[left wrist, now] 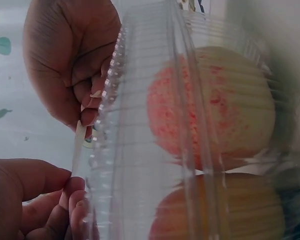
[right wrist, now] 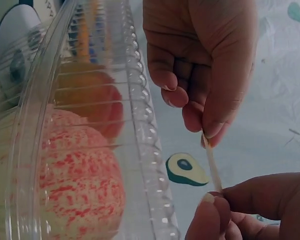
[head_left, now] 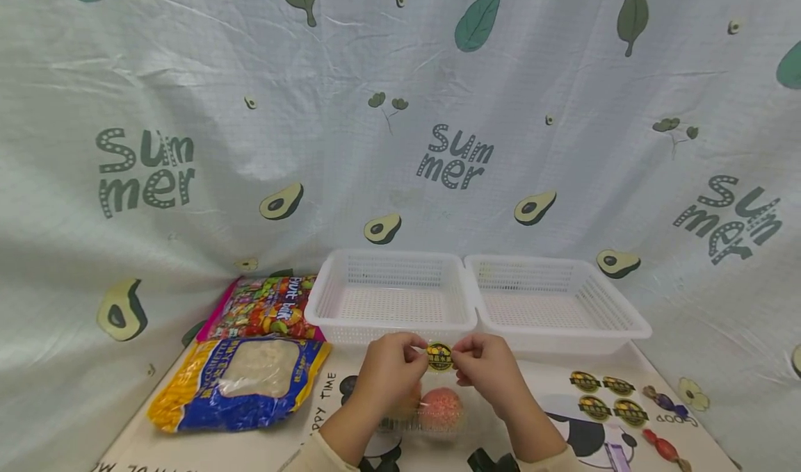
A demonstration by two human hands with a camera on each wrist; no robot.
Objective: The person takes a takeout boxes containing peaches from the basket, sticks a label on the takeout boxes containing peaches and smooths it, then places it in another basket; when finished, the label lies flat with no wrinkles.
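My left hand (head_left: 395, 368) and right hand (head_left: 487, 369) pinch opposite edges of a round black-and-gold sticker (head_left: 440, 356), thumbs against fingers. It appears as a thin pale strip (left wrist: 78, 145) edge-on in the left wrist view. Just below the hands is a clear plastic clamshell box (right wrist: 140, 100) with a ridged rim. Through its wall show a pink-speckled peach (head_left: 441, 409) and a yellow-orange fruit (right wrist: 87, 95) with a reddish side, partly hidden by my left hand in the head view. The fingers are close beside the rim in both wrist views.
Two white perforated baskets (head_left: 391, 326) stand side by side behind the hands. At the left lie a blue-and-yellow bag (head_left: 250, 381) and a colourful candy bag (head_left: 269, 308). At the right are several matching stickers (head_left: 594, 407) and wrapped candies (head_left: 665, 449).
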